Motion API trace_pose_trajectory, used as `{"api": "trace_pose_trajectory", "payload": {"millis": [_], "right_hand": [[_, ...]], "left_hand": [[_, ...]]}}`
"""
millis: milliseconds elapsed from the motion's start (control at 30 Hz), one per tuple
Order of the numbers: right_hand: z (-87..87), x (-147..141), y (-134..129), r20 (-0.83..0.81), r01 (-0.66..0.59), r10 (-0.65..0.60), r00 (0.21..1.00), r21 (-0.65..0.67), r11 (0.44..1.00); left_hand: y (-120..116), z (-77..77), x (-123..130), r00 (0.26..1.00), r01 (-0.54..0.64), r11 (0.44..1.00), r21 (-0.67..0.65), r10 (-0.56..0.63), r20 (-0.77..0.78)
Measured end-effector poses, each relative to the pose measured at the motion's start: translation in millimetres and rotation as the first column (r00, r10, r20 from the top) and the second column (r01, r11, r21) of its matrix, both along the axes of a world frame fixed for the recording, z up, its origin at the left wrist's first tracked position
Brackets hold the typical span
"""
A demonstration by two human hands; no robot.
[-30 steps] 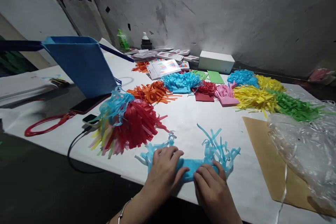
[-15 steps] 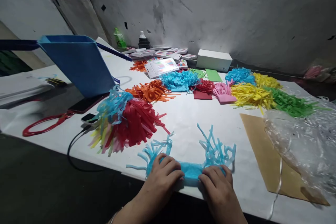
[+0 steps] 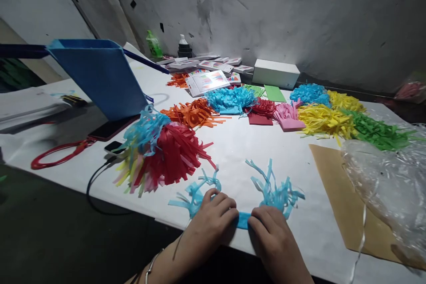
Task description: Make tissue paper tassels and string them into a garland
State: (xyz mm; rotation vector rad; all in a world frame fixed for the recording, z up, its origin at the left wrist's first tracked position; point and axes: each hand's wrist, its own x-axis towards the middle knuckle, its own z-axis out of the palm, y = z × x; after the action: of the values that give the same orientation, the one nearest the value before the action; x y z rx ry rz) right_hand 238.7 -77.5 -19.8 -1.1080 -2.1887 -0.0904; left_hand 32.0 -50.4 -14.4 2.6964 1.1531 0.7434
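A light-blue tissue paper piece [image 3: 244, 220] with fringed ends lies at the table's front edge, its smooth middle showing as a narrow band. My left hand [image 3: 214, 217] is closed over its left part, fingers curled on the paper. On the right part, my right hand [image 3: 271, 226] is closed in the same way, close to the left one. Fringe strands spread out beyond both hands. The thumbs are mostly hidden. Up and to the left lies a red tassel bundle [image 3: 178, 153] with a blue one [image 3: 146, 131] against it.
Orange [image 3: 193, 113], blue, red, pink, yellow [image 3: 326, 120] and green [image 3: 379, 131] fringed bundles line the table's back. Brown card [image 3: 346, 199] and clear plastic [image 3: 389, 186] lie right. A blue box-shaped object [image 3: 103, 80], phone [image 3: 111, 128] and black cable [image 3: 89, 186] are left.
My hands have come closer together, so the smooth blue band between them is shorter and narrower. The left hand moved right. The camera view shifted slightly.
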Motion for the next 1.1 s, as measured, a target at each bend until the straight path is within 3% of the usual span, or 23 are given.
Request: {"api": "trace_pose_trajectory", "payload": {"millis": [67, 233, 333, 467, 633, 700, 867, 967, 1100], "right_hand": [[4.1, 4.6, -7.2, 0.026, -0.077, 0.078, 0.997, -0.017, 0.997], [-4.1, 16.4, -25.3, 0.080, -0.097, 0.092, 0.993, 0.057, 0.994], [-9.5, 19.9, -33.6, 0.049, -0.075, 0.076, 0.996, -0.022, 0.997], [-7.9, 19.4, -38.8, -0.049, -0.012, 0.006, 0.999, -0.114, 0.993], [-10.1, 7.6, -41.2, -0.102, 0.177, -0.191, 0.976, -0.131, 0.975], [-12.9, 3.0, -42.8, -0.124, 0.201, -0.215, 0.969, -0.118, 0.973], [-16.5, 7.0, -44.4, -0.022, 0.031, -0.032, 0.999, -0.036, 0.999], [-18.1, 13.7, -44.6, 0.028, -0.021, 0.020, 0.999, 0.054, 0.998], [-20.2, 12.0, -48.8, -0.070, 0.040, -0.040, 0.997, 0.009, 0.999]], "left_hand": [[-6.6, 0.9, -2.7, 0.998, 0.066, 0.998, -0.018, -0.066, -0.006], [-22.0, 2.6, -5.6, 0.987, 0.158, 0.987, 0.020, -0.159, 0.038], [-25.0, 1.8, -5.2, 0.980, 0.165, 0.986, 0.011, -0.165, 0.108], [-27.0, 2.5, -3.4, 0.976, 0.108, 0.992, -0.073, -0.092, 0.198], [-27.7, 7.2, 1.3, 0.987, -0.047, 0.980, -0.193, 0.075, 0.143], [-26.0, 7.3, 3.1, 0.990, -0.050, 0.984, -0.171, 0.071, 0.120], [-21.7, 0.4, 0.0, 0.988, 0.132, 0.991, -0.012, -0.131, 0.083], [-22.2, -8.0, -4.3, 0.978, 0.171, 0.983, 0.073, -0.178, 0.108], [-25.7, -15.8, -4.4, 0.967, 0.151, 0.988, 0.044, -0.157, 0.199]]}}
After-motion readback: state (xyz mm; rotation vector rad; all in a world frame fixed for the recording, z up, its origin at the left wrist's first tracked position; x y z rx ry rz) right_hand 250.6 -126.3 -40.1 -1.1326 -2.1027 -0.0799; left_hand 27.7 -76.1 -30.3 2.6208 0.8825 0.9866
